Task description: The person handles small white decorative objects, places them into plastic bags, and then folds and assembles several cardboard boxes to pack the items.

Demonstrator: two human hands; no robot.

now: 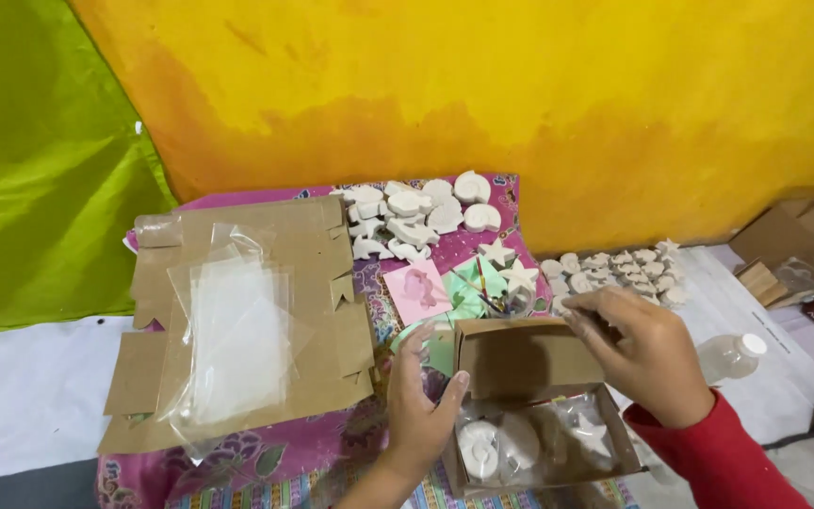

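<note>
A small brown cardboard box (520, 363) sits in front of me with its lid raised. Inside it lie white plaster shapes (496, 445) wrapped in clear plastic, among them a spiral shell and a star. My left hand (421, 415) presses against the box's left wall, thumb on the edge. My right hand (643, 353), in a red sleeve, grips the lid's right edge from above.
Flat cardboard blanks (322, 254) with clear plastic bags (233, 335) lie to the left on a pink patterned cloth (266, 462). White plaster figures (421, 217) are heaped behind, and more (619, 269) to the right. Pink and green cards (418, 290), a plastic bottle (732, 356) and other boxes (803, 231) are near.
</note>
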